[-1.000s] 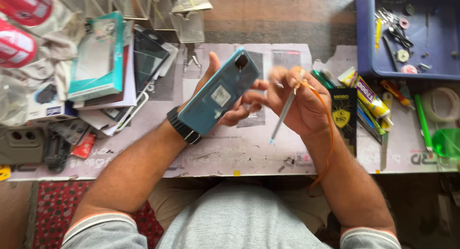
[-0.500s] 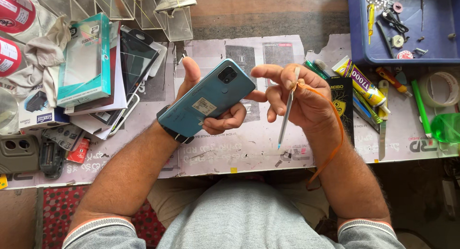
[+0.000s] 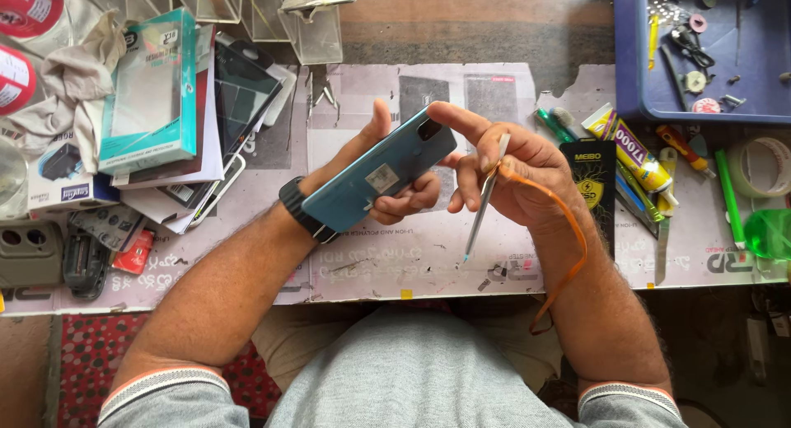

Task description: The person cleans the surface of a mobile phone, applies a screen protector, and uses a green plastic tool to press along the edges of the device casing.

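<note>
Teal smartphone (image 3: 379, 179) cradled back-up above the bench (image 3: 428, 263), left hand (image 3: 387, 177) fingers wrapped round its edges; right hand (image 3: 511, 177) pinching thin metal pry tool (image 3: 484, 199). Likely light, stiff, slippery, fragile; best gripped by side edges.

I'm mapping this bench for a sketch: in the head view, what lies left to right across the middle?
Teal box → left hand holding the teal phone → right hand with a thin metal tool → yellow tube → tape roll.
</note>
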